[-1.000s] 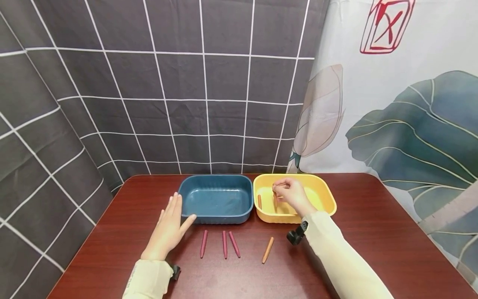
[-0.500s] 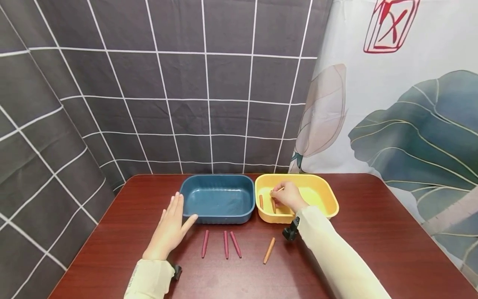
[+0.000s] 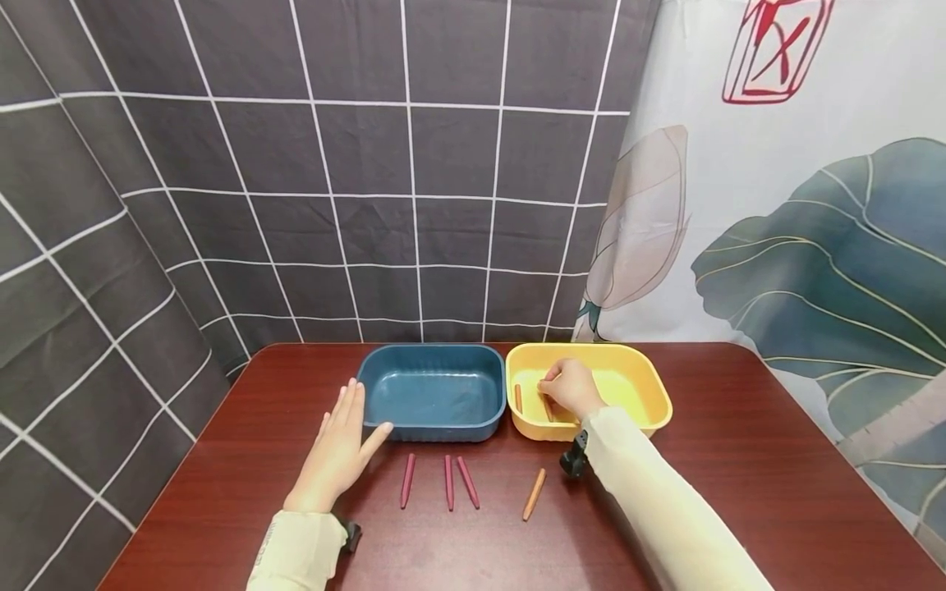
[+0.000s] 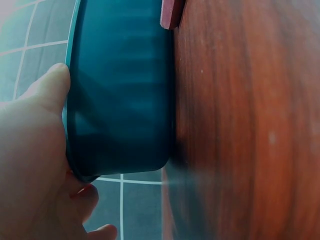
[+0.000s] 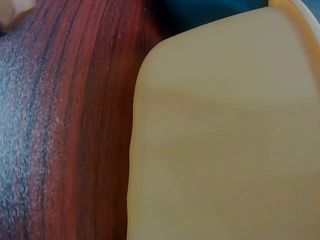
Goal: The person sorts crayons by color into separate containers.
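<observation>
The right hand (image 3: pixel 573 389) pinches the upper end of an orange crayon (image 3: pixel 548 410) inside the yellow tub (image 3: pixel 534 428). The left hand (image 3: pixel 332 453), fingers straight and thumb spread, touches the blue tub (image 3: pixel 443 433).

On my head feed the left bin (image 3: pixel 433 392) is slate blue, and the left wrist feed shows it dark teal; the right bin (image 3: pixel 628 386) is bright yellow there, sandy tan on the right wrist feed. I count three plum-pink crayons (image 3: pixel 449 483) and three orange crayons (image 3: pixel 534 494). The counter (image 3: pixel 443 554) is reddish brown with darker grain streaks, and I get a whitish sheen over it on the right wrist feed. I also see a dark grey cloth (image 3: pixel 369 156) crossed by a white grid, and a white cloth (image 3: pixel 709 156) printed with a blue-green leaf (image 3: pixel 835 254) veined in gold, a pale pink bud (image 3: pixel 643 230) and a red stamp (image 3: pixel 776 51). Both sleeves (image 3: pixel 665 492) are cream, the left one with grey lettering.
</observation>
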Demonstrator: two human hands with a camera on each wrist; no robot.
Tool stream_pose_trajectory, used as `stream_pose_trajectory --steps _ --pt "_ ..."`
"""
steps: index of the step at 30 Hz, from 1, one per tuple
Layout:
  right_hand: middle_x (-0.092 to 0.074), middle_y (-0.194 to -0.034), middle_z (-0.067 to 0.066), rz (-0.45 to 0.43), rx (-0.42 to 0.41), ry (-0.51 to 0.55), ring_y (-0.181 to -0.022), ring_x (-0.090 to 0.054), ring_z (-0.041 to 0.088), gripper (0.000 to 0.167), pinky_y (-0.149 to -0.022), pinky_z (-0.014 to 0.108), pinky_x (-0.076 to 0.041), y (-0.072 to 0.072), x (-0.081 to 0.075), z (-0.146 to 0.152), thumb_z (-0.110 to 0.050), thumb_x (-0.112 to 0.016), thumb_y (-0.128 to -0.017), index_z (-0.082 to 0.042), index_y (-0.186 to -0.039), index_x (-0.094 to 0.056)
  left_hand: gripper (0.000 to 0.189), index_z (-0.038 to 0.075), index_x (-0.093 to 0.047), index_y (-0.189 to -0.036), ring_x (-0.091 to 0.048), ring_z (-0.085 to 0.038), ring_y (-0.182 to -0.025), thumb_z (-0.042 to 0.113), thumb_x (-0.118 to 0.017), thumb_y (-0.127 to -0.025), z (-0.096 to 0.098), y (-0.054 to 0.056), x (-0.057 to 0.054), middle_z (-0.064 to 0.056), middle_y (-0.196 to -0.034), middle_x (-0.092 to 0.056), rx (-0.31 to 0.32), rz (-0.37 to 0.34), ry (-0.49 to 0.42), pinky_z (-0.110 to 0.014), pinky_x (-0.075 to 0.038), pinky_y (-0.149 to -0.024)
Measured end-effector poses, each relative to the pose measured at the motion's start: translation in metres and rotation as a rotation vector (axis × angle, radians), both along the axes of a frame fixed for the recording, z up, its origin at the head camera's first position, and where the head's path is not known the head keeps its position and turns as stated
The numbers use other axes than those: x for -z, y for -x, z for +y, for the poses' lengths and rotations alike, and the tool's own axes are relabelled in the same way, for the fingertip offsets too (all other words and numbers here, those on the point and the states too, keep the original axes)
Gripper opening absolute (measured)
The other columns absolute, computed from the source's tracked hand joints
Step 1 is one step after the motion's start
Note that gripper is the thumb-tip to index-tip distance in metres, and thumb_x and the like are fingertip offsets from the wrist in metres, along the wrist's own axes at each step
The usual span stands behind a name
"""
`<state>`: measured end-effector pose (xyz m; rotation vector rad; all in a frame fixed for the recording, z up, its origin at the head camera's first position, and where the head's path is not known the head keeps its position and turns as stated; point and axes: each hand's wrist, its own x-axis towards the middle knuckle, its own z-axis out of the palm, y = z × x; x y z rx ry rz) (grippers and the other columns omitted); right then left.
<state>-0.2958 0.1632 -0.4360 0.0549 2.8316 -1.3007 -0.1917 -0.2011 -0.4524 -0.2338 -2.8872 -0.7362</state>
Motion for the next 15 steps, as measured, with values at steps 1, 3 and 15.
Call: stream_pose_trajectory --steps 1,3,15 --pt "-0.063 -0.076 0.011 0.002 0.003 -0.009 -0.059 -0.060 0.016 0.014 -0.053 0.023 -0.048 -0.001 -0.001 0.000 -0.004 -0.075 -0.085 0.002 -0.084 -0.063 0.087 -0.007 -0.019 -0.158 -0.015 -0.045 -0.152 0.047 -0.058 -0.101 0.000 0.000 0.000 -0.025 -0.166 -0.015 0.000 0.001 -0.001 -0.066 -0.017 -0.118" --pt "-0.061 -0.074 0.010 0.004 0.006 -0.023 -0.061 -0.058 0.017 0.013 -0.053 0.024 -0.045 -0.001 -0.003 0.001 -0.004 -0.075 -0.085 0.002 -0.084 -0.063 0.087 -0.007 -0.019 -0.158 -0.015 -0.046 -0.152 0.046 -0.058 -0.101 0.001 0.000 -0.001 -0.026 -0.166 -0.016 0.001 0.001 -0.002 -0.066 -0.017 -0.118" --pt "-0.060 -0.068 0.008 0.072 -0.030 -0.069 -0.059 -0.055 0.018 0.006 -0.054 0.025 -0.043 -0.012 -0.012 -0.007 -0.002 -0.068 -0.087 0.003 -0.089 -0.065 0.087 -0.008 -0.019 -0.158 -0.016 -0.046 -0.151 0.047 -0.057 -0.102 0.000 0.000 -0.002 -0.027 -0.165 -0.016 -0.001 0.012 0.014 -0.066 -0.018 -0.117"
